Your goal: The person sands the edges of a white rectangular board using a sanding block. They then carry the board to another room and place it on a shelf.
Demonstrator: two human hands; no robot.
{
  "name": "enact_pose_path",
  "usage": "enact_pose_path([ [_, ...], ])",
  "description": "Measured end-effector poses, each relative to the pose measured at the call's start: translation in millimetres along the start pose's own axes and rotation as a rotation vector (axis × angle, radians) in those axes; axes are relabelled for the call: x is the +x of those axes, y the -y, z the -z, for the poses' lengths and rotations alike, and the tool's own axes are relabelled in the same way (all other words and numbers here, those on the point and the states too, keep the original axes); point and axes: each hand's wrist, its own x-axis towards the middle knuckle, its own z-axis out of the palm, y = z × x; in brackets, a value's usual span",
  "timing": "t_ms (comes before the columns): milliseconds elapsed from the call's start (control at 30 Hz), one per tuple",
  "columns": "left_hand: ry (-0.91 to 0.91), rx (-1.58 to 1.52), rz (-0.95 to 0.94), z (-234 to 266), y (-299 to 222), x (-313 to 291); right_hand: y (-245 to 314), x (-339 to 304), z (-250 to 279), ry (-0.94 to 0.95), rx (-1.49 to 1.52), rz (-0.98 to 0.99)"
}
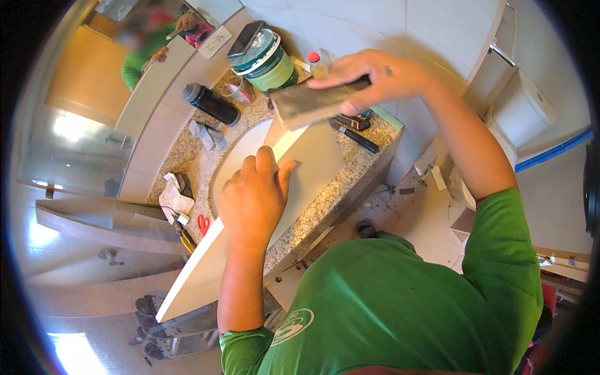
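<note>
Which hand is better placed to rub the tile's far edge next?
The right hand, probably. It already grips the grey rubbing block right at the far end of the pale tile. The left hand lies flat on the tile's face, pinning it over the granite counter.

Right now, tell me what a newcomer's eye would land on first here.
First, the large pale tile lying slantwise across the speckled granite countertop, pinned flat by the left hand. Next, the right hand holding a grey rubbing block against the tile's far end. Behind them, a round bucket stands by the wall, with a dark bottle lying to its left.
</note>
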Motion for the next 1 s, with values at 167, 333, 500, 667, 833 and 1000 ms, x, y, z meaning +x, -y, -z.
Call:
enact_pose_path([
  [167, -0.006, 0.017, -0.002, 0, -1, 0, 2, 27, -1, 0.074, -0.18, -0.011],
  [333, -0.01, -0.006, 0.001, 2, -2, -1, 10, 46, 5, -0.012, -0.155, -0.025],
  [500, 0.007, 0.005, 0.005, 2, -3, -2, 1, 12, 9, 0.089, -0.099, 0.081],
  [667, 0.026, -0.054, 0.01, 2, -3, -3, -49, 44, -27, -0.094, -0.18, -0.291],
  [833, 0.033, -0.067, 0.031, 4, -6, -6, -97, 18, -107, -0.128, -0.503, -0.459],
  [1000, 0.053, -0.074, 0.065, 3, -5, -4, -145, -14, -170, -0.196, -0.743, -0.373],
])
